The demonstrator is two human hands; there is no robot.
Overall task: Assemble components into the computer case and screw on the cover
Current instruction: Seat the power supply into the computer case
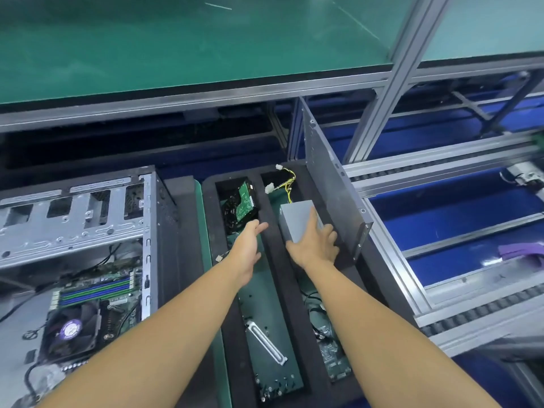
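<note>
We judge the grey metal power-supply box [295, 216] in the black foam tray [273, 278] heavy, rigid, two-handed work: right hand [316, 245] clasps its near end, left hand [248, 245] spread empty.

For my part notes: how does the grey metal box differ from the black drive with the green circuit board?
The grey metal box is bigger and plain; the black drive with the green circuit board is smaller. The box lies in the right compartment, the drive in the left. The right hand grips the box; no hand holds the drive. Both sit in the black foam tray.
</note>
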